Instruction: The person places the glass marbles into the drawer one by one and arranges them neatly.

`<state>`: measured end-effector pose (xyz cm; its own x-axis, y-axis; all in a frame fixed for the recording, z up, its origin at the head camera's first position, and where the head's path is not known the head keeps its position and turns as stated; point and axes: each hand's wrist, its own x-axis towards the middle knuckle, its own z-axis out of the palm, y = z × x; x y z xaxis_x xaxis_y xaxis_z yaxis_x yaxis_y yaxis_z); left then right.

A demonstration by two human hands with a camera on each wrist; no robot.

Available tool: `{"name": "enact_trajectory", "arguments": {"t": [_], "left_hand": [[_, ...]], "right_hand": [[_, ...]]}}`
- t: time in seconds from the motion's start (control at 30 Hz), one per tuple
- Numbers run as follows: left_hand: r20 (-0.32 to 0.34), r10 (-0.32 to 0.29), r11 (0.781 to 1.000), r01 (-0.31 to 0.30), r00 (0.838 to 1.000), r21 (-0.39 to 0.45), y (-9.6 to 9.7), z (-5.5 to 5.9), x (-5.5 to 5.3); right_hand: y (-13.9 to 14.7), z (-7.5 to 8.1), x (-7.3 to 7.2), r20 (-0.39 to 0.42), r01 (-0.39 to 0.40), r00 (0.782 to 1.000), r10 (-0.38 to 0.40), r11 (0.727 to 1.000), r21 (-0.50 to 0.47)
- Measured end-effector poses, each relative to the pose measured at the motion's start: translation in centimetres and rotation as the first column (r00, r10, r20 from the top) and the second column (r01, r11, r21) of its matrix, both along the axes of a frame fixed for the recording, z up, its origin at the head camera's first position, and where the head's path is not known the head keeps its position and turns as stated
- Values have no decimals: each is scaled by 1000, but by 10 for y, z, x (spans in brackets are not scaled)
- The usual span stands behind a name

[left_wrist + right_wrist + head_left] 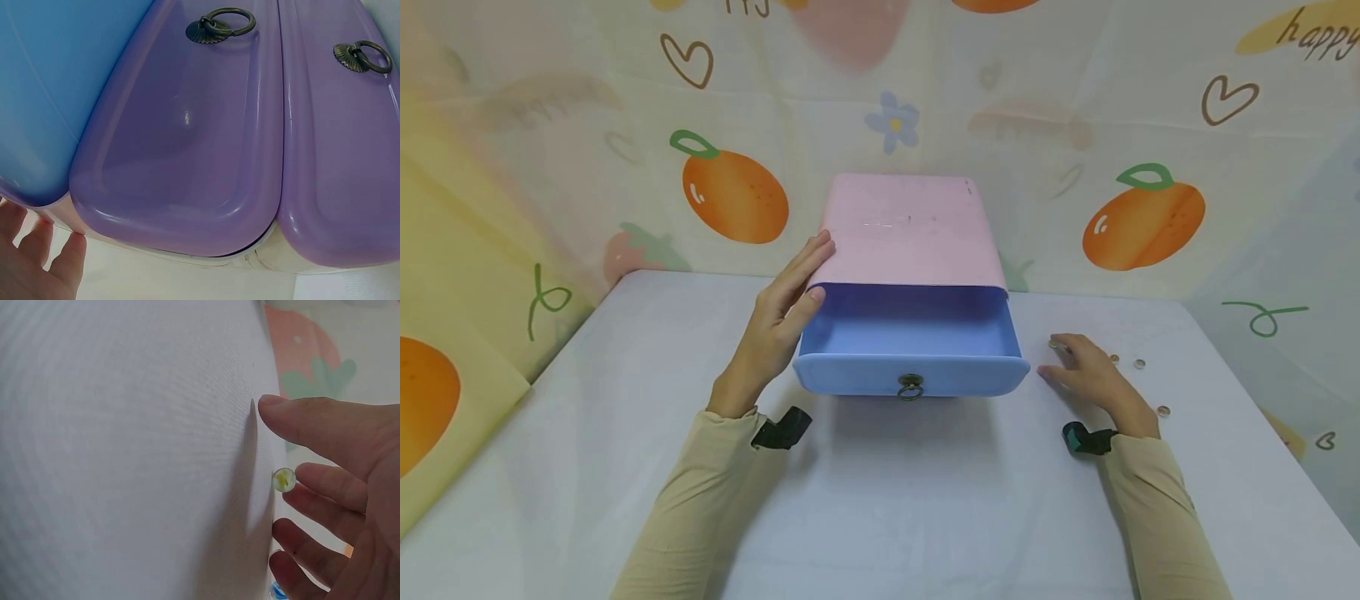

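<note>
A small clear marble with a yellow-green swirl (284,480), at three o'clock from the pulled-out light-blue plastic drawer (850,377), on the white cloth-covered counter (887,517). Just beside it, the right hand (1093,379), fingers unclenched, thumb well apart. From one to four o'clock of that hand, three more small marbles (1140,364). At nine o'clock of the pink-topped plastic cabinet (910,225), the left hand (767,325), fingers straight against its side, grasping nothing. Below, two closed purple drawers (181,125).
</note>
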<state>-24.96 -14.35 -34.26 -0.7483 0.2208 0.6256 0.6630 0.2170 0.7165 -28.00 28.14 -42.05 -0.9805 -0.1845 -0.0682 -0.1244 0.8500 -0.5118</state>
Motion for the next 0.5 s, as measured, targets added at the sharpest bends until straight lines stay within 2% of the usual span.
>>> {"name": "enact_trajectory", "arguments": {"t": [0.5], "left_hand": [[7, 0, 1000, 0, 1000, -3, 0, 0, 0]], "right_hand": [[0, 2, 1, 4, 29, 1000, -29, 1000, 6]]}}
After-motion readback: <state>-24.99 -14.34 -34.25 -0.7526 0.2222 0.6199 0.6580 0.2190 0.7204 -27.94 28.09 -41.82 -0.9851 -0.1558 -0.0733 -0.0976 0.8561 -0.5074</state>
